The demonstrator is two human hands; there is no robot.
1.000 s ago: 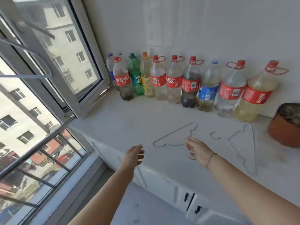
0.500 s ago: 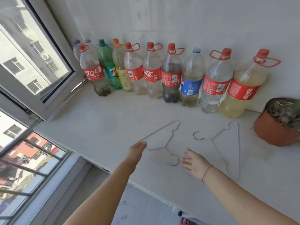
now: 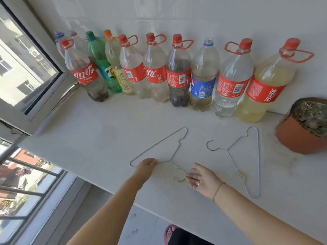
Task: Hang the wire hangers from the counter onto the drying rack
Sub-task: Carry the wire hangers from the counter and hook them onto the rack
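Observation:
Two silver wire hangers lie flat on the white counter [image 3: 106,135]. The left hanger [image 3: 157,144] has its hook pointing toward me. My left hand [image 3: 146,167] rests on its lower wire near the left corner, fingers pointing away. My right hand [image 3: 201,179] lies open, palm down, with its fingertips touching that hanger's hook. The right hanger [image 3: 227,149] lies untouched further right, with its hook pointing left. No drying rack shows in this view.
Several plastic drink bottles [image 3: 178,75] stand in a row along the back wall. A terracotta pot [image 3: 300,137] sits at the right edge. An open window frame [image 3: 40,106] juts in at the left. My foot in a pink sandal [image 3: 169,232] is below the counter edge.
The view swung right and down, away from the window. My left hand reached forward onto the left hanger's wire, and my right hand slid to its hook.

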